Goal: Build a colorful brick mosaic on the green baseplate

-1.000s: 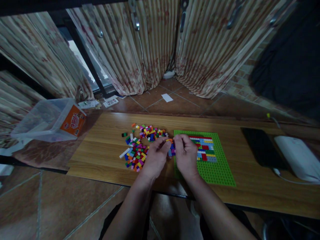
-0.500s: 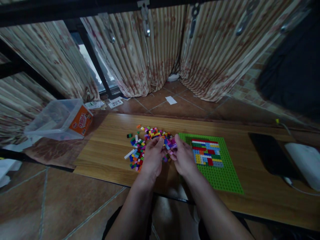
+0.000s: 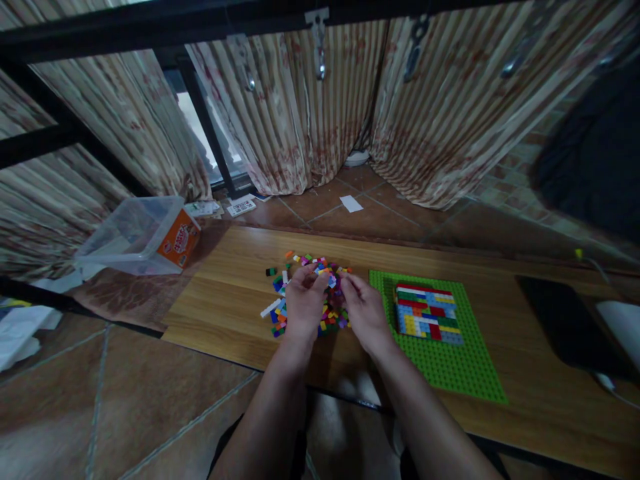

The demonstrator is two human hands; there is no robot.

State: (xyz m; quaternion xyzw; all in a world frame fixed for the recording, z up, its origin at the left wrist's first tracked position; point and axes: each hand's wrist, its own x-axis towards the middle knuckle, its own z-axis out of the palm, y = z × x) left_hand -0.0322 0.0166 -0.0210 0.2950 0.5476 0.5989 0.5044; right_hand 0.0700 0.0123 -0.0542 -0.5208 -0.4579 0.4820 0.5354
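Over a pile of small colourful building bricks [image 3: 330, 323] on the wooden table, both my hands work close together. My left hand [image 3: 305, 308] is curled closed around a few bricks, with whitish and blue ones showing by its thumb. Just to the right, my right hand [image 3: 364, 313] has its thumb and fingers bent together at the pile's right side; whatever is in them is too small to tell. Beside it lies a green baseplate [image 3: 450, 370] bearing a flat block of joined multicoloured bricks [image 3: 429, 313].
A clear plastic bin [image 3: 133, 243] with an orange label stands past the table's left end. On the right of the table [image 3: 210, 300] are a black flat device [image 3: 565, 323] and a white object [image 3: 620, 327] with a cable. Curtains [image 3: 325, 120] hang behind.
The view has swung slightly left, so the table's things sit further right. My hands have moved a little apart, and the purple and blue bricks between them show less.
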